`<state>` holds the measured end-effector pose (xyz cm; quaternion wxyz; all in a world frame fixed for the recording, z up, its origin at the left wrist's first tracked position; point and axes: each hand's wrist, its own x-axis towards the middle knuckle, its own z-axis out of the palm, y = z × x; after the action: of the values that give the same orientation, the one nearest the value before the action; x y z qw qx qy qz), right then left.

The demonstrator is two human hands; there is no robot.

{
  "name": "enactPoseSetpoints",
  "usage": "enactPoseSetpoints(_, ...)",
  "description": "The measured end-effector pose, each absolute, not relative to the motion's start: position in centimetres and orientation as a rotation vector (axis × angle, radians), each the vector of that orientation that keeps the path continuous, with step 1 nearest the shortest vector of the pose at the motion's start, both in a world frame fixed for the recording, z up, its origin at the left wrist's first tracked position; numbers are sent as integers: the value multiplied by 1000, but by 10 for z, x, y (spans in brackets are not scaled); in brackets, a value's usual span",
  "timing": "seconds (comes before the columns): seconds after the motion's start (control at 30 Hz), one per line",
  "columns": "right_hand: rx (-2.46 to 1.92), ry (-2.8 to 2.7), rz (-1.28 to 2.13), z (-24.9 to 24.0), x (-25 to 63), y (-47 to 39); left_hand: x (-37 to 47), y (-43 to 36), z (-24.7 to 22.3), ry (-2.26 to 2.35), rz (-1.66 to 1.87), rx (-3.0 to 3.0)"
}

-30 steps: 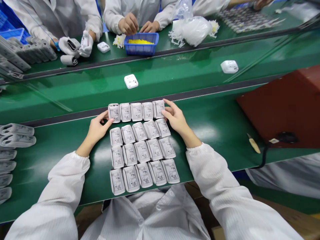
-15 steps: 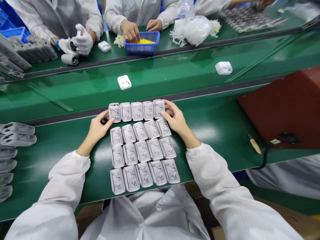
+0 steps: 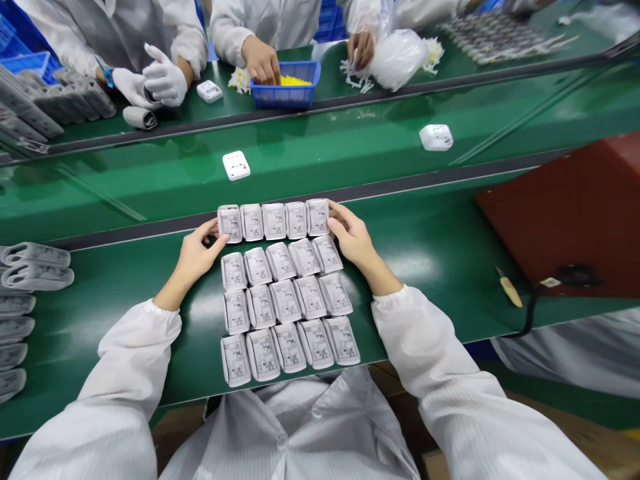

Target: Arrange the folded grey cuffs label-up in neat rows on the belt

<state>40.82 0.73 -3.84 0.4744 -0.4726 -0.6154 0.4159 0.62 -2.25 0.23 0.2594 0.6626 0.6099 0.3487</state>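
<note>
Several folded grey-white cuffs with printed faces lie in rows on the green bench, the top row (image 3: pixel 274 221) set a little apart from the rows below (image 3: pixel 285 301). At the left end of that top row, my left hand (image 3: pixel 199 252) has its thumb and fingers round the end cuff (image 3: pixel 230 225). The opposite end cuff (image 3: pixel 318 217) is pinched by my right hand (image 3: pixel 353 238), thumb in front and fingers behind. Between my hands, the cuffs of this row stand side by side, touching.
Beyond a dark rail, white devices (image 3: pixel 237 165) (image 3: pixel 436 137) lie on the green belt (image 3: pixel 325 153). More cuffs (image 3: pixel 37 275) are stacked at left. A brown board (image 3: pixel 575 213) and a wooden-handled tool (image 3: pixel 510 291) lie right. Co-workers' hands handle parts near a blue bin (image 3: pixel 285 97).
The white devices on the belt have shifted left. My right thumb has moved slightly right, to the end cuff's edge. A co-worker's hand has appeared by the plastic bag.
</note>
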Motion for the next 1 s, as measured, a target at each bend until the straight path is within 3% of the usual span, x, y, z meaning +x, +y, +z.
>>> enactPoseSetpoints(1.0, -1208, -1596, 973, -38, 411, 7, 8, -23, 6, 1659, 922, 1805)
